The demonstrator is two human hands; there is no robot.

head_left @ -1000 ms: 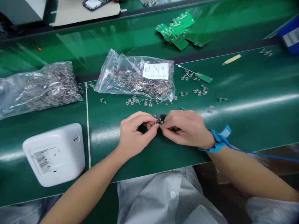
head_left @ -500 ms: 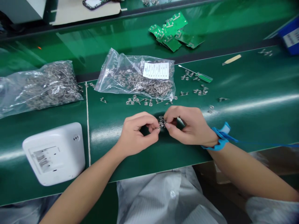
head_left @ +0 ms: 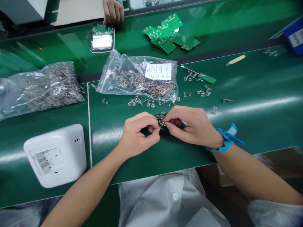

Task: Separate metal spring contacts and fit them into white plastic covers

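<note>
Low over the green bench, my left hand point(head_left: 141, 134) pinches a small metal spring contact between thumb and forefinger. My right hand point(head_left: 189, 125), with a blue wrist strap point(head_left: 224, 140), pinches another part of the tangled spring contacts point(head_left: 161, 121) from the right. The fingertips are close together but apart. Just behind them lies a small cluster of the same springs, partly covered by my fingers. More loose spring contacts point(head_left: 148, 102) form a row between my hands and a clear bag of springs point(head_left: 139, 75) with a white label.
A second bag of springs point(head_left: 52, 85) lies at left, behind a white plastic housing point(head_left: 56, 154). A green-handled screwdriver point(head_left: 205, 78) and a tan blade-like tool point(head_left: 235, 60) lie at right. On the belt are green circuit boards point(head_left: 165, 33) and an open device point(head_left: 102, 39) under another person's hand point(head_left: 113, 12).
Another person's hand has appeared at the top, and the open device now lies on the belt. The circuit boards have shifted left. My fingers have moved slightly left among the springs.
</note>
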